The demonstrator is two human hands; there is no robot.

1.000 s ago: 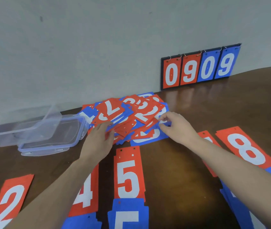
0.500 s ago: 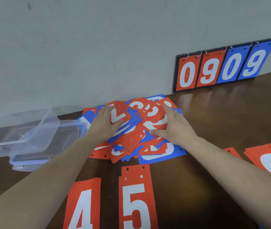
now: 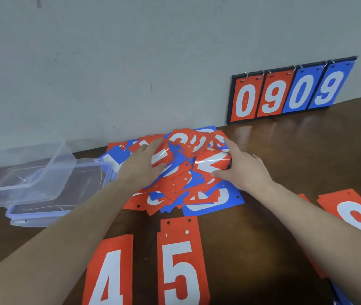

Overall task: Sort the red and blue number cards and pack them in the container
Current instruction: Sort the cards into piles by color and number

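Left hand and right hand lay flat, fingers spread, pressing the jumbled heap of red and blue number cards; clear plastic container just left.

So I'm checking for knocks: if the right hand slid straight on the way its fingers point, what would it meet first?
Probably more of the mixed card pile under the right hand, whose fingers point up-left; past that, likely the wall, though depth is unclear.
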